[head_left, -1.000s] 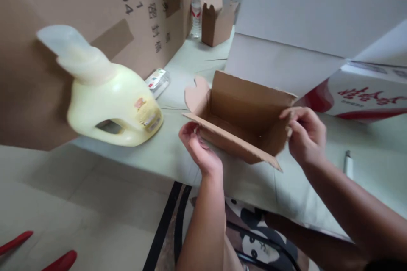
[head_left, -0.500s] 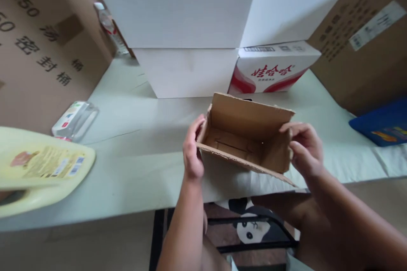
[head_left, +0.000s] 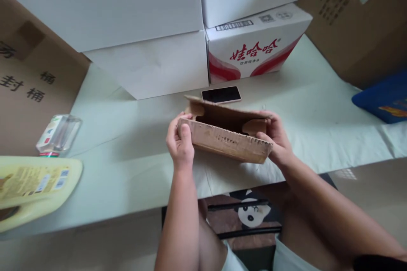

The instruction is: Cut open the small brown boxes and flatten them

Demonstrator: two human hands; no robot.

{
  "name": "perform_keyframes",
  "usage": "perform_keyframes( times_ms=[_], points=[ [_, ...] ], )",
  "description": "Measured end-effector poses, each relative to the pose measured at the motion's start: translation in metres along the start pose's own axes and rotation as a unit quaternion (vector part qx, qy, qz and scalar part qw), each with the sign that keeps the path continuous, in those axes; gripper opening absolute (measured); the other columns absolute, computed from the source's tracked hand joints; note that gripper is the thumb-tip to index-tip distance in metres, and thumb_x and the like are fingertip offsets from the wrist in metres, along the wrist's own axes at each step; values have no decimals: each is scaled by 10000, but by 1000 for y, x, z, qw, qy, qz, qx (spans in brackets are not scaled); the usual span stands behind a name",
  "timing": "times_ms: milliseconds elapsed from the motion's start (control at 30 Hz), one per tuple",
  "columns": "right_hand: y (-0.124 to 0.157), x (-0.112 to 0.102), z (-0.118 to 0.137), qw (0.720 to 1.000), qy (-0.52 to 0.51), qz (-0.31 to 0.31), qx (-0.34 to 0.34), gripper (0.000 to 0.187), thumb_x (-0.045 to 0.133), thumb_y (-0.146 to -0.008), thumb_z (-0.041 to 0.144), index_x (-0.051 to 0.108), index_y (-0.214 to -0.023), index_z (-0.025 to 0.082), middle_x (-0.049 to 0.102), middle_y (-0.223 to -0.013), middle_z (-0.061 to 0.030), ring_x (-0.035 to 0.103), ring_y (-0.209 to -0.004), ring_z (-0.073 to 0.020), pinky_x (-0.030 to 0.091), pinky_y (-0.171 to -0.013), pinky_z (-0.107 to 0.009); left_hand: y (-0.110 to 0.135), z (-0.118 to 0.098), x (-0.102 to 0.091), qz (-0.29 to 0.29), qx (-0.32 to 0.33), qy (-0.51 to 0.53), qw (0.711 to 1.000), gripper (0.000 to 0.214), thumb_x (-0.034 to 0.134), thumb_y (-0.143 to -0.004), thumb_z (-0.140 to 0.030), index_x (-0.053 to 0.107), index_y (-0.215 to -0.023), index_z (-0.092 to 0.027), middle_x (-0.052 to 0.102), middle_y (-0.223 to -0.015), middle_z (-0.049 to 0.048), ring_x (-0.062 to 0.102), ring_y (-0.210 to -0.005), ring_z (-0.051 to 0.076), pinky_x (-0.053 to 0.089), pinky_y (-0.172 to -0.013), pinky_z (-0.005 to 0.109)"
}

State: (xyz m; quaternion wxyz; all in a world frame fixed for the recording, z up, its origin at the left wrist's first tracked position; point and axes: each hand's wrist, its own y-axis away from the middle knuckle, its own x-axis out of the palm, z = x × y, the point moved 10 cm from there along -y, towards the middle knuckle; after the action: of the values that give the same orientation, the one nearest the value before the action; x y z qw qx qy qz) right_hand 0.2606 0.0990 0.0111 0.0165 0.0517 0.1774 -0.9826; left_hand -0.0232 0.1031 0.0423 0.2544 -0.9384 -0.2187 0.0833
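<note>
A small brown cardboard box [head_left: 224, 139] sits near the front edge of the pale green table [head_left: 127, 152], its flaps folded partly over the opening. My left hand [head_left: 179, 144] grips the box's left end, fingers wrapped round the corner. My right hand [head_left: 276, 142] clasps the right end, thumb pressing a side flap inward. A black phone [head_left: 221, 94] lies flat just behind the box.
A yellow detergent jug [head_left: 32, 186] lies at the left edge beside a small clear bottle [head_left: 59, 134]. Big white boxes [head_left: 136, 29], a red-and-white carton [head_left: 254, 46] and brown cartons [head_left: 349, 17] line the back. A blue item [head_left: 381, 97] lies far right.
The view swung right and down. The open box was turned and its flaps folded inward; both hands shifted from holding flaps to gripping the box's two ends. The phone came into sight.
</note>
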Motion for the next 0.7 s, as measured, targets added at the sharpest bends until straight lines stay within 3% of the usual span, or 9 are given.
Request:
perform_keyframes(
  times_ms=[67,133,233,433,533,700],
  points=[
    [1,-2,1,1000,18,-9,-12,256,580,-935,451,594,-1149,311,580,-1350,-56,561,-1275,-269,455,-1083,-489,0,2,4,-12,-13,1,1000,350,607,-942,-496,706,-1121,-211,749,-1108,79,691,-1121,217,516,-1041,378],
    [2,-4,0,999,18,-18,-23,229,540,-935,453,638,-1052,282,580,-1342,-66,545,-1292,-292,430,-1100,-526,0,4,6,-17,-14,4,1000,354,635,-929,-455,691,-1193,-226,721,-1216,84,675,-1155,215,505,-1066,379],
    [7,-4,0,999,-8,-23,-48,271,489,-944,467,658,-1055,288,566,-1353,-64,522,-1319,-304,431,-1085,-541,-2,6,12,5,-18,2,1000,298,629,-936,-390,725,-1177,-244,688,-1319,78,625,-1266,226,465,-1130,400],
    [8,-4,1,997,8,-4,-77,440,430,-941,647,622,-1064,271,548,-1334,-96,513,-1321,-327,425,-1082,-567,-5,12,17,21,-68,-9,997,223,626,-908,-319,790,-1030,-231,743,-1233,69,662,-1224,240,475,-1130,442],
    [4,-3,8,995,41,7,-92,359,537,-919,579,588,-1061,253,551,-1293,-112,530,-1292,-317,442,-1062,-544,-3,16,14,18,-93,-9,995,225,643,-880,-324,796,-1005,-217,744,-1236,80,655,-1245,254,463,-1146,456],
    [5,-4,18,994,28,10,-103,266,534,-947,492,569,-1049,249,567,-1243,-104,549,-1245,-281,446,-1058,-492,12,11,5,-12,-94,6,995,225,656,-856,-315,804,-1000,-223,746,-1242,71,652,-1257,250,453,-1161,453]
  ],
)
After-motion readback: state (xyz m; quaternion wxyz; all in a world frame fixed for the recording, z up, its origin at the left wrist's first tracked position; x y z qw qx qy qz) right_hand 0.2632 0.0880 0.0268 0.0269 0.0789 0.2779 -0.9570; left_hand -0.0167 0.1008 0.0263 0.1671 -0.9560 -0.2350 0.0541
